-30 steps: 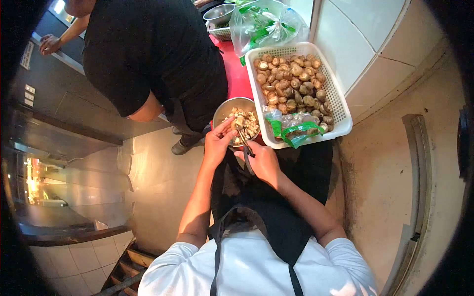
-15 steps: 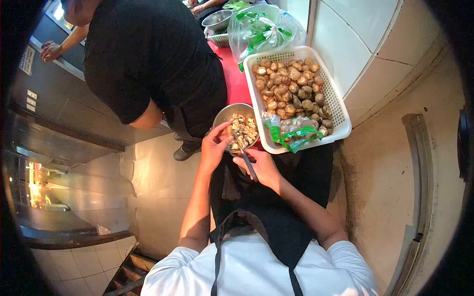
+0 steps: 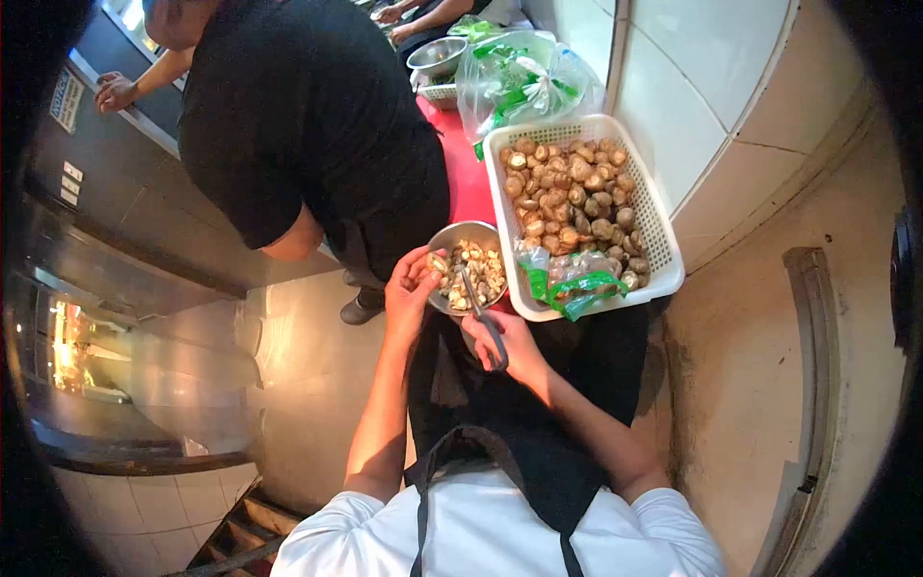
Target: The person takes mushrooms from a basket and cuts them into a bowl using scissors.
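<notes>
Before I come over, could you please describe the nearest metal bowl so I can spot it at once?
Find the red tabletop with the white perforated basket of whole mushrooms. Just left of the basket's near end, by the left hand, sits the metal bowl. Unlike the bowl farther back, it holds cut mushroom pieces.

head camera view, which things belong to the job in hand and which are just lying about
In the job:
- scissors, right hand
- mushroom, left hand
- near metal bowl of cut mushrooms
- white basket of whole mushrooms, likely the supply

Apparently just lying about:
- knotted plastic bag
- far metal bowl
</notes>
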A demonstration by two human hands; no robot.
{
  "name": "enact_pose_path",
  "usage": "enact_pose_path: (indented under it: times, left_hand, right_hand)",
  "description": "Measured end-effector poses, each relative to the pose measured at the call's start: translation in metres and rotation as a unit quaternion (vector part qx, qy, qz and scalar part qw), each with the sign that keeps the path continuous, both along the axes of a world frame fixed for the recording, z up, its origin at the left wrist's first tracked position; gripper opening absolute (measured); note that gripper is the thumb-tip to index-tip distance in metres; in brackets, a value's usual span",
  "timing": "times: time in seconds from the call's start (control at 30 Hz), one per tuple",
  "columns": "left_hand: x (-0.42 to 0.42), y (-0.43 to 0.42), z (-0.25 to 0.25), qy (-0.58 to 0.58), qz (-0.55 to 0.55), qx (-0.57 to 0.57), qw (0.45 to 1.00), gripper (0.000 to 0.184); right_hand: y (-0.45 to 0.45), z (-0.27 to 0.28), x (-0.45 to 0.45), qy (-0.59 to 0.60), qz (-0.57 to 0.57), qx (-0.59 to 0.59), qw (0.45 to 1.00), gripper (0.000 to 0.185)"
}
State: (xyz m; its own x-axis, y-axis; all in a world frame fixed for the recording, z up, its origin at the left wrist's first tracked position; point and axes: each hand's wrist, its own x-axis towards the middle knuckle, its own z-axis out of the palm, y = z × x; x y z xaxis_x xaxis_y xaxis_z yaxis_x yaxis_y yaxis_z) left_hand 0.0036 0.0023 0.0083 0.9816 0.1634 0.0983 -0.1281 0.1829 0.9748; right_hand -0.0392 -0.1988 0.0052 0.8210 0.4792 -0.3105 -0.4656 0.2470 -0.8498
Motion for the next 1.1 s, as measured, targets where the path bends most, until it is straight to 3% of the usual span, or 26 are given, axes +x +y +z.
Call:
enact_pose_path:
  times: [0.13,0.27,0.37,0.47,0.5,0.6,0.67,0.77,0.83,0.9,0.97,1.03,1.1]
  left_hand:
    - [0.018,-0.014,0.013,-0.013,0.025,0.145,0.989,0.040]
    - [0.050,-0.065,0.059,-0.116,-0.041,0.206,0.971,0.032]
    - [0.064,-0.119,0.094,-0.198,0.031,0.227,0.953,0.028]
    - [0.067,-0.133,0.104,-0.139,-0.053,0.293,0.944,0.035]
    - [0.063,-0.135,0.099,-0.106,-0.125,0.279,0.946,0.029]
    - [0.030,-0.152,0.106,-0.096,-0.348,0.376,0.853,0.025]
    - [0.009,-0.174,0.090,-0.187,-0.304,0.492,0.794,0.014]
    - [0.003,-0.197,0.048,-0.255,-0.205,0.533,0.780,0.020]
    - [0.007,-0.203,0.045,-0.253,-0.191,0.507,0.802,0.024]
    - [0.011,-0.209,0.044,-0.231,-0.183,0.477,0.828,0.028]
    - [0.013,-0.208,0.049,-0.246,-0.151,0.463,0.838,0.033]
    - [0.019,-0.207,0.032,-0.232,-0.155,0.496,0.822,0.033]
    - [0.019,-0.209,0.029,-0.232,-0.150,0.520,0.808,0.032]
  right_hand:
    - [-0.002,-0.017,-0.011,-0.026,0.001,-0.024,0.999,0.032]
    - [-0.008,-0.018,-0.021,-0.046,0.019,-0.029,0.998,0.034]
    - [-0.010,-0.016,-0.021,-0.081,0.035,-0.044,0.995,0.034]
    - [-0.016,-0.023,-0.020,-0.115,0.030,-0.061,0.991,0.035]
    - [-0.018,-0.024,-0.021,-0.115,0.030,-0.066,0.991,0.034]
    - [-0.024,-0.040,-0.020,-0.135,0.015,-0.023,0.990,0.032]
    - [-0.013,-0.111,-0.020,-0.138,0.015,0.076,0.987,0.034]
    - [0.013,-0.169,-0.022,-0.009,-0.041,0.186,0.982,0.042]
    - [0.000,-0.133,-0.007,0.112,0.082,0.172,0.975,0.043]
    - [-0.007,-0.102,-0.005,0.016,0.110,0.085,0.990,0.042]
    - [-0.012,-0.120,-0.013,0.038,0.054,0.195,0.979,0.037]
    - [-0.012,-0.164,-0.008,-0.010,0.066,0.152,0.986,0.044]
    - [-0.015,-0.157,-0.003,-0.032,0.065,0.131,0.989,0.042]
